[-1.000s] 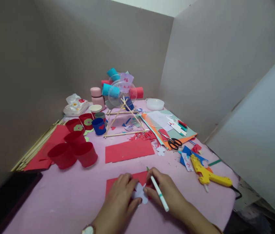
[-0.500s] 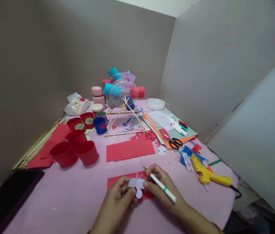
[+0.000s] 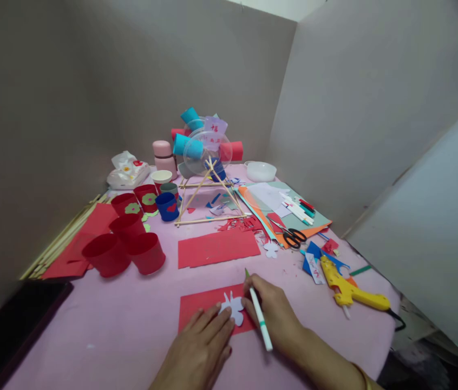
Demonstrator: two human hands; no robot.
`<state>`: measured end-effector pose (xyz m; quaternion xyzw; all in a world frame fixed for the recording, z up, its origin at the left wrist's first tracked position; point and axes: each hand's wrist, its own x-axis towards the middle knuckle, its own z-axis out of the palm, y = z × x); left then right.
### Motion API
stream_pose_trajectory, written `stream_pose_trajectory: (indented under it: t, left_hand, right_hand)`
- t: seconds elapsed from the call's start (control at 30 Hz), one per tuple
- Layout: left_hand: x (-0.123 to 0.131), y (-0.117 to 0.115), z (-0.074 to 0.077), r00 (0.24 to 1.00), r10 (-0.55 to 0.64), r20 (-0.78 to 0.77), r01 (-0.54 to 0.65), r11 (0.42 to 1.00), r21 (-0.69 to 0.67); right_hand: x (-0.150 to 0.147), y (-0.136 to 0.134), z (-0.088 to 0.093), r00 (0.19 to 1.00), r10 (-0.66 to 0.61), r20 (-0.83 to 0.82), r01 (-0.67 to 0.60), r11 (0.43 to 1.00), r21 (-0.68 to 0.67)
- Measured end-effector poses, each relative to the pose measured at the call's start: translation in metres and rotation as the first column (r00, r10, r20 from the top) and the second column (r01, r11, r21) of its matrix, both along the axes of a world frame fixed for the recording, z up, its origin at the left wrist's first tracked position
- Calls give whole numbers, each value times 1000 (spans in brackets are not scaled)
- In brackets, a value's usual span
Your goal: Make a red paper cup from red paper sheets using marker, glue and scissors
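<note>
A small white paper flower [image 3: 233, 309] lies on a red paper sheet [image 3: 198, 310] near the front edge of the pink table [image 3: 123, 319]. My left hand [image 3: 202, 349] lies flat with its fingers stretched out, the fingertips pressing the flower's left side onto the red sheet. My right hand [image 3: 272, 314] is closed round a white marker with a green tip [image 3: 258, 313], which points up and away, and its fingers touch the flower's right edge.
A second red sheet [image 3: 217, 248] lies just behind. Red paper cups [image 3: 125, 249] stand at the left. A yellow glue gun [image 3: 346, 287], black scissors [image 3: 292, 237], markers [image 3: 299, 211] and stacked coloured paper lie at the right. A stick-and-cup wheel model [image 3: 207, 162] stands at the back.
The flower was lifted between both hands half a second ago; now it lies flat on the red sheet with my left hand spread over it. The marker has swung more upright.
</note>
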<state>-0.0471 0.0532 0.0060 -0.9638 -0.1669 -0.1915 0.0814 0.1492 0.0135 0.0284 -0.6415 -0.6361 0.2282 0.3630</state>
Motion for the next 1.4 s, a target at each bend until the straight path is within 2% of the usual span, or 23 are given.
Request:
stream_pose_trajectory:
  t: [0.03,0.1,0.17,0.2,0.3,0.47,0.57,0.67,0.73,0.8,0.83,0.87,0.93,1.0,1.03,1.1,1.13,1.2,1.23,1.27,1.3,1.33,1.4]
  left_hand:
    - [0,1,-2,1000,1,-18,-1,1000,10]
    - [-2,2,-2,999,-2,-40,3,1000,14]
    - [-4,3,0,999,-4,-51,4,1000,15]
    - [-5,4,1,999,-7,-52,7,1000,13]
    - [-9,5,5,1000,3,-21,-3,1000,-6]
    - [-2,-1,17,996,85,27,-80,985,-150]
    - [14,-9,26,980,197,-4,-190,944,-270]
    - [28,-14,28,952,297,-72,-305,909,-284]
    - [31,-14,27,942,330,-65,-333,892,-306]
    - [27,-11,27,936,351,35,-297,839,-455]
    - [24,-9,28,918,383,100,-258,771,-582]
    - [21,-6,30,885,438,156,-201,663,-721]
    - [17,-2,34,787,584,199,-38,367,-929]
    - [18,0,35,690,710,144,122,82,-989]
    - [20,-1,34,652,751,106,186,-23,-982]
    - [25,-4,29,624,780,46,287,-174,-942]
    - [27,-7,25,625,780,33,326,-223,-919]
    - [29,-13,20,657,754,20,365,-295,-883]
    - [28,-15,19,681,732,18,355,-308,-883]
    - [26,-17,19,706,708,21,314,-286,-905]
    - [22,-18,21,732,681,30,240,-217,-946]
    - [17,-18,24,756,652,53,148,-92,-985]
    - [6,-16,29,805,578,135,-61,306,-950]
  right_hand:
    - [1,-2,-1,999,34,18,-35,998,57]
    - [1,-7,-3,975,197,99,-211,965,154]
    - [2,-11,-5,905,359,230,-398,905,153]
    - [3,-12,-5,878,389,280,-434,893,120]
    - [9,-15,-6,891,326,315,-362,930,61]
    - [17,-16,-5,956,235,173,-248,967,56]
    - [14,-14,-5,982,179,59,-182,982,51]
    - [11,-13,-7,991,131,-14,-131,991,21]
    - [11,-13,-8,991,105,-77,-105,994,4]
    - [12,-13,-8,984,62,-167,-63,998,-2]
    - [12,-13,-7,976,35,-215,-37,999,-3]
    - [12,-13,-6,964,14,-266,-16,1000,-4]
    - [11,-13,0,919,15,-395,-18,1000,-3]
    - [7,-12,5,829,60,-555,-73,997,-2]
    - [4,-12,7,771,78,-632,-104,995,-5]
    - [-1,-9,8,669,74,-740,-139,990,-27]
    - [-3,-8,8,643,61,-763,-140,989,-40]
    - [-5,-4,8,652,38,-758,-115,992,-49]
    - [-4,-1,7,680,34,-732,-101,994,-48]
    - [-3,1,8,724,34,-688,-91,995,-47]
    - [-1,3,8,788,40,-615,-86,995,-46]
    - [1,6,8,854,50,-518,-87,995,-47]
    - [4,10,8,946,85,-313,-104,993,-46]
